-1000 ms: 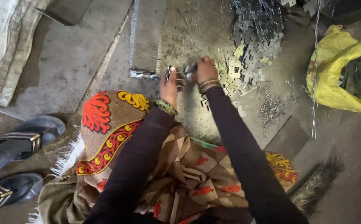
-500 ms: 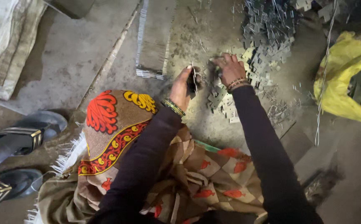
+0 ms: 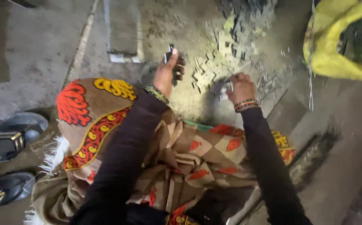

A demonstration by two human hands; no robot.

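We sit on the floor (image 3: 35,62) with our knees under a patterned shawl (image 3: 106,121), and our left hand (image 3: 167,75) is raised, its fingers (image 3: 180,68) closed around a small stack of thin dark metal pieces (image 3: 169,53) that stick up above the thumb. Our right hand (image 3: 240,87) is lower and further right, down at the edge of the pale heap of small stamped metal parts (image 3: 214,66), fingers curled onto something light; the blur keeps us from telling whether they actually pinch a part or only rest on it.

The risks we judge from here are mostly about grip and edges. The stack in our left hand is held only by the fingertips and the thumb, so if we loosen it while looking over at the heap, the pieces could fan out and drop back into the scatter on the floor. The parts look thin and sharp-cornered, and we work bare-handed, so raking through the heap could nick a finger. Our bangles (image 3: 245,104) and the shawl's loose folds sit near the parts and could snag or drag some away. The yellow sack (image 3: 330,58) and the sandals (image 3: 10,141) lie well apart and seem out of harm's way.
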